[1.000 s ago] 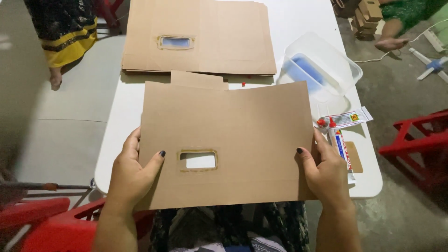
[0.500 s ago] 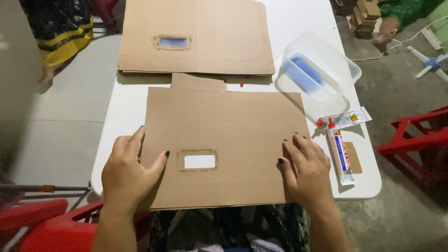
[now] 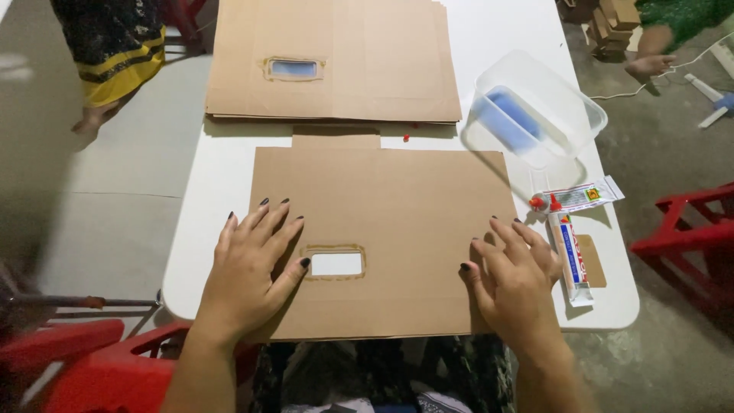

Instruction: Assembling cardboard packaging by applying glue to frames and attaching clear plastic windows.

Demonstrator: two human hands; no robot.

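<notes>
- Left hand (image 3: 248, 271) flat on the cardboard sheet (image 3: 382, 222), lower left of the frame, fingers spread wide, gripping nothing, thumb tip touching the edge of the rectangular cutout (image 3: 336, 264).
- Right hand (image 3: 514, 279) pressed flat at lower right of the same sheet, fingers splayed, nothing held.
- Cardboard sheet lying flat at centre frame on the white tabletop (image 3: 222, 176), near edge hanging over the front.
- Stack of cardboard (image 3: 359, 61) at top centre, just beyond the sheet.
- Clear plastic tub (image 3: 547, 103) at upper right.
- Two glue tubes (image 3: 569, 245) just beside the right hand.
- Red chair (image 3: 688, 237) at far right.
</notes>
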